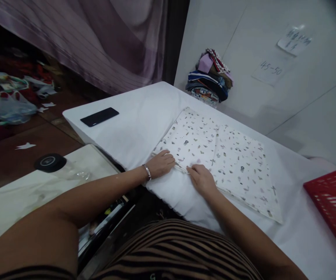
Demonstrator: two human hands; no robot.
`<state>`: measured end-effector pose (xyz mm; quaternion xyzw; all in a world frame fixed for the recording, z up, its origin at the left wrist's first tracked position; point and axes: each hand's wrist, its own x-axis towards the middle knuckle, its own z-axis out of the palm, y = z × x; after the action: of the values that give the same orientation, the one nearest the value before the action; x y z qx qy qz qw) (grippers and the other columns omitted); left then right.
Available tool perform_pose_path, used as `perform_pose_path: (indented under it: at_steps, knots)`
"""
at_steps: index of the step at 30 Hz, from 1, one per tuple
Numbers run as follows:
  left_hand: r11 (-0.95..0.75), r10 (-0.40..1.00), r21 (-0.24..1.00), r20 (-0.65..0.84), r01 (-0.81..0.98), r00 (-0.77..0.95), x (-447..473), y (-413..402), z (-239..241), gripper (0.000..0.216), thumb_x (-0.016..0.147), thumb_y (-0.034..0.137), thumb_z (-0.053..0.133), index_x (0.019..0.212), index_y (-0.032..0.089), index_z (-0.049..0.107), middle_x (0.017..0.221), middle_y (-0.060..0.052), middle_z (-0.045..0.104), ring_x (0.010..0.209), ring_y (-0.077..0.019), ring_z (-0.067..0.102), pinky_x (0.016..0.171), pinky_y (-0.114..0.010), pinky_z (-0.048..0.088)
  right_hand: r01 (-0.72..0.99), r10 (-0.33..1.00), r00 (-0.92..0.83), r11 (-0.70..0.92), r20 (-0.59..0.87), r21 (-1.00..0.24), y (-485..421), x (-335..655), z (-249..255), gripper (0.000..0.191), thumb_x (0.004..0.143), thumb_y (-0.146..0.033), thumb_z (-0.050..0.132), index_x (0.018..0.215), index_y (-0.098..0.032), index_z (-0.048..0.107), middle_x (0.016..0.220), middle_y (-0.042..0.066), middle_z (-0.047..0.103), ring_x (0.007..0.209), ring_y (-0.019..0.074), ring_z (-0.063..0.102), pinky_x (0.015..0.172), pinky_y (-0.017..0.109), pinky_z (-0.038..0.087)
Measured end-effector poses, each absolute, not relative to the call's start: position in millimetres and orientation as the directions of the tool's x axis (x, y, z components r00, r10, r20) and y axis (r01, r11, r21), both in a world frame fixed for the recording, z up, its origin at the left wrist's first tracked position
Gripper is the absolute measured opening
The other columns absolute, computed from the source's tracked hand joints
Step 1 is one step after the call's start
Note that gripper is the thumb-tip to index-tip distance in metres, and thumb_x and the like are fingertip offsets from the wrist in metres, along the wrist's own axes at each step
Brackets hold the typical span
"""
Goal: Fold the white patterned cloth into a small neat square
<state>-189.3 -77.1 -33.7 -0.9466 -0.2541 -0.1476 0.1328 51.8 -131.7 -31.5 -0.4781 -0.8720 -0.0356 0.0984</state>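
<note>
A white cloth [203, 136] printed with small green and grey figures lies spread flat on the white-covered table [138, 109], with a crease across its middle. At its near left edge, my left hand [162, 164] has its fingers closed over the border; a bracelet [147, 172] circles that wrist. Just to the right, my right hand [203, 181] pinches the same near edge between thumb and fingers. The two hands are a short gap apart. The undersides of both hands are hidden.
A black phone [99, 116] lies on the table's far left. Folded fabrics [208, 77] are piled by the wall, and a red plastic basket [334, 198] stands at right. On the left are a side table [97, 159] with a black round lid [50, 162] and a plastic bag [13, 107].
</note>
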Motion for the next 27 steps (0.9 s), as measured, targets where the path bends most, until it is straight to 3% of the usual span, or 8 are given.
perform_pose_path:
  at_steps: [7,13,27]
  knots:
    - [-0.840,0.471,-0.129,0.307,0.527,0.827,-189,-77,-31,0.019,0.087,0.013,0.042,0.092,0.019,0.059,0.089,-0.003,0.064,0.098,-0.0160,0.053,0.097,-0.034,0.030,0.844,0.834,-0.517,0.534,0.192,-0.050,-132,49,-31,0.031,0.094,-0.021,0.038,0.115,-0.020,0.061,0.103,0.009,0.060,0.094,0.0204,0.049,0.080,0.030,0.038]
    - [-0.847,0.446,-0.130,0.351,0.515,0.823,-190,-78,-32,0.030,0.089,0.013,0.040,0.115,0.016,0.052,0.093,-0.005,0.065,0.098,-0.0163,0.054,0.096,-0.035,0.031,0.846,0.835,-0.516,0.532,0.190,-0.043,-132,48,-32,0.031,0.094,-0.021,0.038,0.115,-0.017,0.061,0.102,0.009,0.060,0.093,0.0207,0.048,0.080,0.031,0.037]
    - [-0.853,0.450,-0.077,0.393,0.516,0.802,-195,-80,-34,0.030,0.091,0.013,0.038,0.118,0.021,0.051,0.094,-0.002,0.068,0.087,-0.0126,0.060,0.091,-0.033,0.034,0.797,0.780,-0.597,0.604,0.186,0.025,-117,19,-33,0.029,0.095,-0.022,0.041,0.120,-0.017,0.055,0.099,0.008,0.059,0.089,0.0211,0.049,0.075,0.033,0.036]
